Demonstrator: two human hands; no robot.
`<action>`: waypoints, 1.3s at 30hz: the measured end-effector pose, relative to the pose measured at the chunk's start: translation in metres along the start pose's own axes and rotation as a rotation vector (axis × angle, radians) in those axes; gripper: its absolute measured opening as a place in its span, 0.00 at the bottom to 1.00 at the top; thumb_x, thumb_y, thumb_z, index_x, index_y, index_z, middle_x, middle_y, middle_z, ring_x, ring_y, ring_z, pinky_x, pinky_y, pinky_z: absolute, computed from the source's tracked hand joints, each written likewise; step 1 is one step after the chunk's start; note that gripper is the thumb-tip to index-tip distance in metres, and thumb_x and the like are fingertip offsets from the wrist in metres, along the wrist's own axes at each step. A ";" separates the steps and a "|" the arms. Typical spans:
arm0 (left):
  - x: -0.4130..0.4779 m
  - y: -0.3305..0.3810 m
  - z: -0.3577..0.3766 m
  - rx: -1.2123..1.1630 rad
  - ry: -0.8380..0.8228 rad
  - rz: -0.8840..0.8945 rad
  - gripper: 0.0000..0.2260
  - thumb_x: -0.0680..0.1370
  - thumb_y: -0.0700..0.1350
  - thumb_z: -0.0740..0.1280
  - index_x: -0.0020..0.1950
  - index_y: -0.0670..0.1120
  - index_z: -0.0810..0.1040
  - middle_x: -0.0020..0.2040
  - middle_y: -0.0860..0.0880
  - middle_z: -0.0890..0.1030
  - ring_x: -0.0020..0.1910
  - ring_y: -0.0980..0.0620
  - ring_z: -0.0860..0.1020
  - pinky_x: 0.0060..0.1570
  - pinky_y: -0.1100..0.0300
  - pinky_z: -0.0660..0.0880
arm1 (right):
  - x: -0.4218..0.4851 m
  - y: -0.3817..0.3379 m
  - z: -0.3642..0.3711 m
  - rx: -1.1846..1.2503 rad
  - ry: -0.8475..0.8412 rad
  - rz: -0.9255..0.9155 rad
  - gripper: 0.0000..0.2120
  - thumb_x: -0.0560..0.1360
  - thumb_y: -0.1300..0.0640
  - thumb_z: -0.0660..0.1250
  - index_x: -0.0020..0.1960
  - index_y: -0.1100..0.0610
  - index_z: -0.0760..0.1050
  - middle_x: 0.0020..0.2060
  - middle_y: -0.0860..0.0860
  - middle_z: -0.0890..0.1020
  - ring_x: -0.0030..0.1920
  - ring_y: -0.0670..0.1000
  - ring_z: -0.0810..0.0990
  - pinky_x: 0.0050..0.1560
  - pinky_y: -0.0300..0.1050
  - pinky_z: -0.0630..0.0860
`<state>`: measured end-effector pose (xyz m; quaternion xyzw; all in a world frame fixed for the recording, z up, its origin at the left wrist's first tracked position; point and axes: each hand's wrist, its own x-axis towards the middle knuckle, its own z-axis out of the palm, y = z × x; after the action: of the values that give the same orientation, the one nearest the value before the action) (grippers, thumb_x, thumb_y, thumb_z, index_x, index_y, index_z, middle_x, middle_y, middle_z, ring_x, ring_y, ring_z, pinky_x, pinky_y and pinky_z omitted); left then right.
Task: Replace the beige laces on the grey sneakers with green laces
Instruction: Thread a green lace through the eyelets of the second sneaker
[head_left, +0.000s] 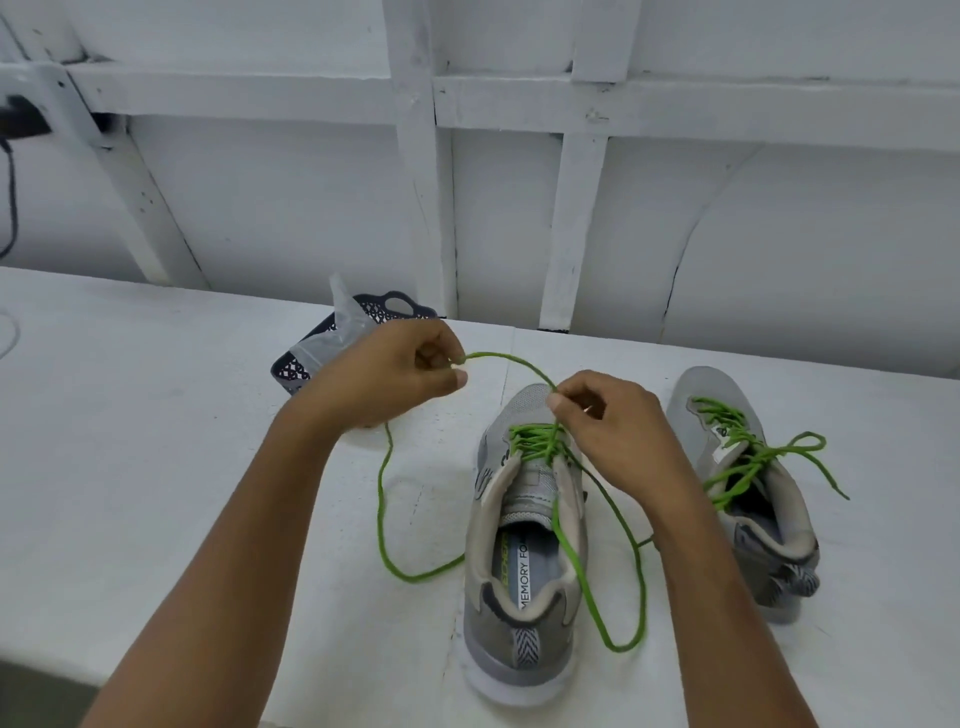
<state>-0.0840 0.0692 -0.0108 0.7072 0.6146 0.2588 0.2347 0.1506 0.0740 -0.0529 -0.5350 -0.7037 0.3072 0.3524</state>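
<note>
green lace (506, 361) pinched between both hands, left hand (384, 374), right hand (610, 431), above grey sneaker (524, 545)

We are reading "MEMORY FO" in dark capitals on the pale strip of the insole (527, 571) inside the near grey sneaker (498, 639); the word's end is cut off from our view. Beside it, yellow-green lettering is running along the same insole, too blurred for us to spell out. The small white tag (719, 453) on the far sneaker (696, 405) is showing us nothing legible.
</note>
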 end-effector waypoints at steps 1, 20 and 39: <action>-0.002 -0.005 0.001 0.088 0.047 0.012 0.09 0.77 0.47 0.72 0.56 0.50 0.79 0.50 0.53 0.80 0.47 0.57 0.77 0.46 0.66 0.74 | 0.001 0.001 0.000 0.005 0.002 0.034 0.02 0.77 0.52 0.69 0.47 0.48 0.77 0.36 0.46 0.81 0.37 0.41 0.77 0.37 0.35 0.69; -0.025 -0.040 0.067 0.425 -0.630 0.084 0.02 0.75 0.45 0.71 0.44 0.49 0.80 0.42 0.52 0.80 0.44 0.51 0.76 0.39 0.59 0.72 | -0.019 -0.031 0.008 -0.310 -0.178 0.226 0.13 0.69 0.50 0.73 0.32 0.58 0.80 0.23 0.45 0.74 0.28 0.43 0.70 0.33 0.41 0.69; -0.009 -0.029 0.024 -0.186 -0.296 0.179 0.02 0.76 0.40 0.72 0.47 0.46 0.84 0.37 0.51 0.84 0.34 0.56 0.81 0.41 0.60 0.80 | -0.037 -0.014 0.016 -0.090 -0.169 0.204 0.06 0.74 0.58 0.72 0.44 0.47 0.85 0.37 0.41 0.81 0.43 0.41 0.79 0.48 0.39 0.74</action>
<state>-0.0910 0.0637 -0.0485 0.7645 0.4816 0.2277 0.3630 0.1364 0.0338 -0.0562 -0.5911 -0.6859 0.3537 0.2345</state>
